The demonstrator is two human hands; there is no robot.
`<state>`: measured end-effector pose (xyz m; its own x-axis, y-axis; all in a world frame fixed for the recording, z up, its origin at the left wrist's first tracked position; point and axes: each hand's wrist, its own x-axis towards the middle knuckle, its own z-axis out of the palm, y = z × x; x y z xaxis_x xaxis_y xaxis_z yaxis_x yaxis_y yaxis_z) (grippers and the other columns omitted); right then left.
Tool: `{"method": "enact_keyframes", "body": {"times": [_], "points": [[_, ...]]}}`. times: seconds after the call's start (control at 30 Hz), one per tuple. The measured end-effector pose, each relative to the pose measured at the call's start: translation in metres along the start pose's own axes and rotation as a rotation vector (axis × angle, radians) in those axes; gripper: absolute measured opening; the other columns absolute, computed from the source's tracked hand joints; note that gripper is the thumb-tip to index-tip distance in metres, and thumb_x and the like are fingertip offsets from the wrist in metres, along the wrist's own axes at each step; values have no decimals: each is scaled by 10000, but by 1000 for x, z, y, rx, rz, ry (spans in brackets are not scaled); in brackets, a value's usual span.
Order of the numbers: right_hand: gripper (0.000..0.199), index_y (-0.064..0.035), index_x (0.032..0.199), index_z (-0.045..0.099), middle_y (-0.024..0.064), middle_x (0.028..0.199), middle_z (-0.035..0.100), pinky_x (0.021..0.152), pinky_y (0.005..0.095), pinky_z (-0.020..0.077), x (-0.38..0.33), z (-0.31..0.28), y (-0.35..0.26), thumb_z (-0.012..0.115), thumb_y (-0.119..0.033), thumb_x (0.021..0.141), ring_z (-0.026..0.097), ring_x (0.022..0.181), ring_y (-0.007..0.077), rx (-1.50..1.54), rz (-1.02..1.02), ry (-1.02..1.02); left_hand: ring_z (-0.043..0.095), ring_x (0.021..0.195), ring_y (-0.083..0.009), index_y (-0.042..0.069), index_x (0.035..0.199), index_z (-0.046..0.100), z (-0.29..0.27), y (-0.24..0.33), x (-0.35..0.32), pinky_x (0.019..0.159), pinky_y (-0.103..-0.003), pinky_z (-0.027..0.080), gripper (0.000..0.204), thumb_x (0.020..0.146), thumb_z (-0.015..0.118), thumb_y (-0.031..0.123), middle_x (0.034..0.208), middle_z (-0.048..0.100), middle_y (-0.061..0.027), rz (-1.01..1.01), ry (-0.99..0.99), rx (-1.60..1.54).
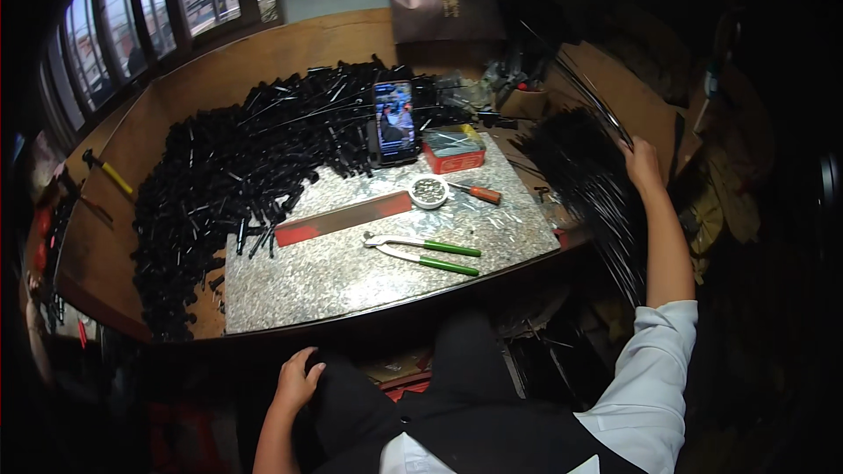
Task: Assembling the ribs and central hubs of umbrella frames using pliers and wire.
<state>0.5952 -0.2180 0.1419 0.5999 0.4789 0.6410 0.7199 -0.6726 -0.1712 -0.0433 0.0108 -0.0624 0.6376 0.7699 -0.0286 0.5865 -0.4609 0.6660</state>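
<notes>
My right hand [643,165] is closed round a few long thin dark rods [590,98], which slant up and to the left from it. Beneath and beside that hand lies a big bundle of similar thin black rods [584,162], spilling over the table's right edge. My left hand [299,379] hangs low by my thigh, thumb and fingers apart, with nothing visible in it. Pliers with green handles [439,256] lie on the speckled board [325,285], below a white dish of small metal pieces [428,192] and an orange-handled screwdriver [483,195].
A large heap of black rod-like parts [255,132] fills the table's left and back. A lit phone [395,118] stands by a red box of thin pins [453,151]. A red-brown bar [342,218] lies on the board. A dark paper bag [446,4] stands behind.
</notes>
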Motion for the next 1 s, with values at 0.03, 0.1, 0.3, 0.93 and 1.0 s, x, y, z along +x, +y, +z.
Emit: {"method": "enact_keyframes", "body": {"times": [0.03, 0.1, 0.3, 0.93, 1.0], "points": [[320, 79, 825, 538, 290, 784, 569, 659, 463, 429, 3, -6, -12, 623, -226, 873, 573, 767, 449, 30, -21, 16, 585, 1069, -359, -12, 1133, 592, -1, 4, -1, 929, -372, 456, 376, 805, 680, 148, 1122, 617, -212, -11, -9, 2], [324, 67, 809, 535, 260, 746, 554, 640, 442, 425, 20, -9, -15, 624, -237, 874, 567, 708, 389, 42, 78, -75, 584, 1069, -359, -10, 1132, 593, 0, 10, 0, 929, -372, 456, 376, 803, 681, 147, 1126, 616, -210, 38, -23, -11], [288, 33, 791, 570, 141, 656, 568, 607, 374, 434, 29, -22, -52, 621, -237, 875, 544, 606, 243, 240, 61, -43, 585, 1063, -360, -1, 1133, 593, -6, 31, 0, 923, -373, 459, 376, 800, 685, 147, 1129, 614, -207, 146, -44, -11], [280, -48, 913, 523, 49, 687, 602, 377, 162, 319, -48, -83, -268, 375, -261, 1018, 433, 433, 24, 1084, -104, -730, 674, 867, -264, -7, 993, 658, -60, 144, 7, 773, -311, 519, 203, 792, 662, 15, 947, 681, -153, 582, 236, -240], [278, -58, 866, 476, 45, 680, 593, 376, 172, 321, -58, -79, -287, 379, -271, 1016, 442, 431, 40, 1124, -106, -773, 671, 876, -269, -3, 1007, 658, -63, 166, 3, 779, -313, 520, 221, 789, 675, 27, 967, 680, -150, 679, 188, -270]]}}
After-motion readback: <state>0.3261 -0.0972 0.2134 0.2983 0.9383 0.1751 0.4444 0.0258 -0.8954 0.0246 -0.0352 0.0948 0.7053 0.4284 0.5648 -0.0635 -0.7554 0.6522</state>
